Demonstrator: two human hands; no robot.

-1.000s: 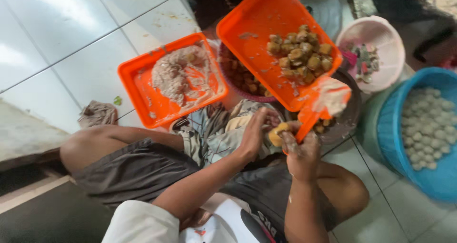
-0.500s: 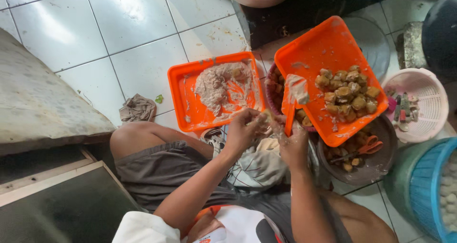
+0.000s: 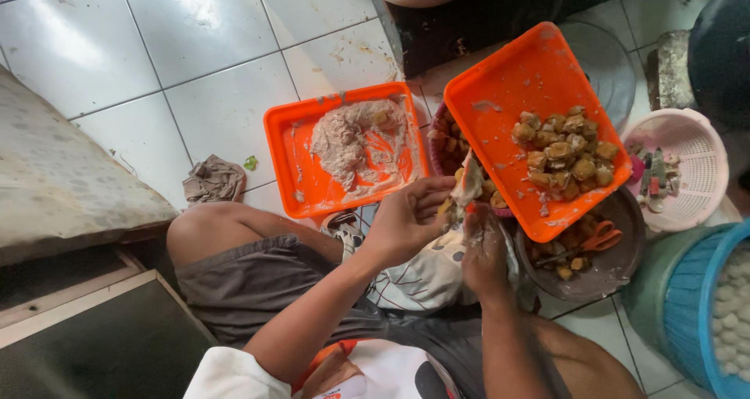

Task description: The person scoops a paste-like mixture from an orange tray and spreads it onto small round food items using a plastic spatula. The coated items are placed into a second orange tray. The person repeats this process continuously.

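My left hand [image 3: 406, 221] is shut on a small yellowish tofu piece [image 3: 445, 207] above my lap. Touching it from the right, my right hand [image 3: 484, 252] grips an orange-handled spatula [image 3: 469, 182] coated with pale paste, its tip up between the two trays. An orange tray [image 3: 285, 161] on the floor ahead of my left hand holds a smeared mound of pale paste [image 3: 344, 137]. A second orange tray [image 3: 508, 78] rests tilted on bowls to the right and carries several brown fried tofu pieces [image 3: 566, 153].
A dark bowl [image 3: 617, 270] under the right tray holds brown pieces and orange scissors [image 3: 601, 235]. A pink basket [image 3: 695, 164] and a blue basket [image 3: 726, 313] of white balls stand at right. A rag [image 3: 212, 180] lies by a stone ledge [image 3: 70, 188] at left.
Both hands stay together over my lap while the view shifts. The paste-covered spatula has come from beside the tofu tray to between the two trays, against the piece in my left hand.
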